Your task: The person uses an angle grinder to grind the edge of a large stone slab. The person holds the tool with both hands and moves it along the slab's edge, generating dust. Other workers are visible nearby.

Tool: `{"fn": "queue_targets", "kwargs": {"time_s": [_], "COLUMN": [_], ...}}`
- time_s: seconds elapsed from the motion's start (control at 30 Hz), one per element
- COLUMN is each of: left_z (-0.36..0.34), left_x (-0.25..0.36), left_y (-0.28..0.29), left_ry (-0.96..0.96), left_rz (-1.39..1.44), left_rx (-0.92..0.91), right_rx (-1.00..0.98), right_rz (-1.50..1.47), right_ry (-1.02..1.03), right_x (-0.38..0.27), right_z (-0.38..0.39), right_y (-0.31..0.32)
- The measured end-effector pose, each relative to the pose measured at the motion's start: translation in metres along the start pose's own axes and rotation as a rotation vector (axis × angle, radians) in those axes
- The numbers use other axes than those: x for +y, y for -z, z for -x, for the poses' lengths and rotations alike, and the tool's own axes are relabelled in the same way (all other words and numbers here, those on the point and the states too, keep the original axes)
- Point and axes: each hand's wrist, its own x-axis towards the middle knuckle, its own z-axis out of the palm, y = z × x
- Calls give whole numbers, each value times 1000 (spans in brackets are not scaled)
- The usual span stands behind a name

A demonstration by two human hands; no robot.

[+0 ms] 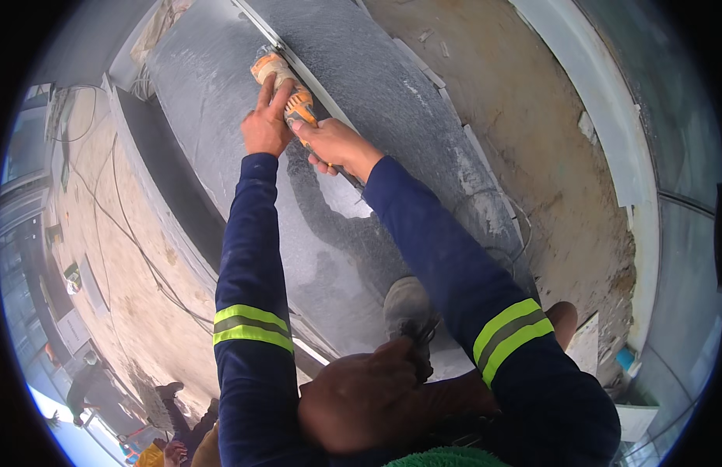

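Observation:
An orange angle grinder (299,103), pale with dust at its head, is in both my hands over a grey slab (361,62). My left hand (266,128) grips its front part, with two fingers stretched over the body. Around the rear handle my right hand (339,145) is closed, and a dark cord trails out below it. The grinder's head lies against a pale straight strip (320,88) that runs across the slab. The disc itself is mostly hidden. Pale dust and scratch-like streaks cover the slab's surface, where my shadow falls.
A long dark channel-like piece (170,156) lies left of the slab. Loose cables (135,237) cross the dusty floor (104,194). To the right, a thin cable (526,233) loops by the slab's edge, and a pale curved ledge (621,117) borders the ground. Other people (182,424) are at lower left.

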Motion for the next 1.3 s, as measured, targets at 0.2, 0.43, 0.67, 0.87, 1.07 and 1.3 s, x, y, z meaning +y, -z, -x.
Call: {"fn": "queue_targets", "kwargs": {"time_s": [0.2, 0.43, 0.67, 0.87, 1.07, 1.3], "left_z": [10, 18, 24, 26, 20, 0], "left_x": [18, 24, 20, 24, 14, 6], "left_y": [8, 18, 16, 15, 10, 6], "left_ry": [50, 32, 0, -28, -12, 4], "left_rz": [21, -8, -39, -11, 28, 10], "left_rx": [-13, 4, 42, 82, 70, 16], "right_rx": [18, 7, 1, 24, 3, 5], "right_rz": [24, 30, 36, 38, 43, -1], "right_ry": [-10, -17, -4, 6, 8, 7], "right_x": [1, 4, 8, 9, 6, -3], "right_z": [17, 29, 36, 40, 29, 8], "right_y": [3, 0, -3, -2, -3, 0]}}
